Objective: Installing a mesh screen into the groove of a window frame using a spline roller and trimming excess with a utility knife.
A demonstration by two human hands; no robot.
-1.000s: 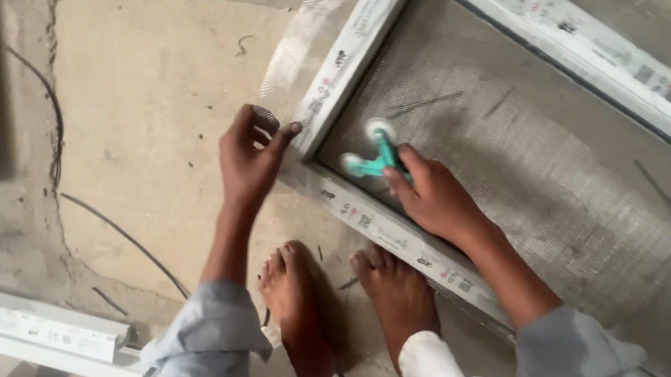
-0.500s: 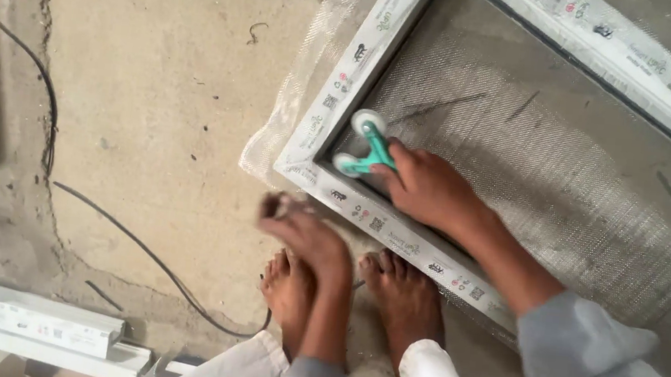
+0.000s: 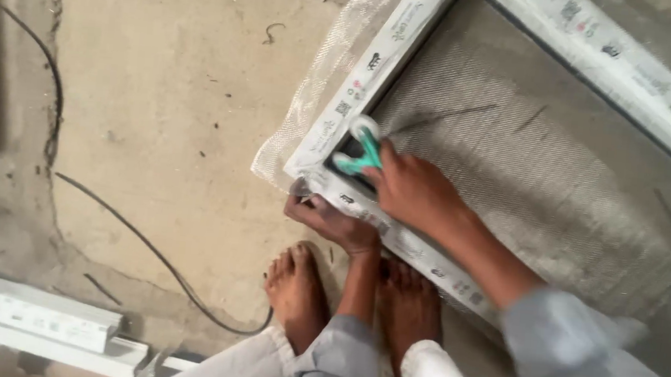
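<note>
Since the earlier frame, the left hand (image 3: 332, 221) had left the outer edge of the white frame (image 3: 380, 62) and dropped to its near corner, while the right hand (image 3: 413, 192) stayed put on the tool.

Head view: the teal roller tool (image 3: 359, 154) sat inside the frame's near corner, on the mesh screen (image 3: 536, 150). The right hand's grip was closed around the tool's handle. The left hand's grip appeared pinched on the loose mesh edge (image 3: 320, 89) at that corner; the fingertips could not be made out clearly. Bare feet (image 3: 297, 291) stood just below the corner on the concrete floor (image 3: 172, 99).

Risk, as judged: uneven tension at the corner could wrinkle or tear the mesh, and a roller slip could drive the wheel off the groove. A black cable (image 3: 141, 244) lay near the feet, a trip hazard.
</note>
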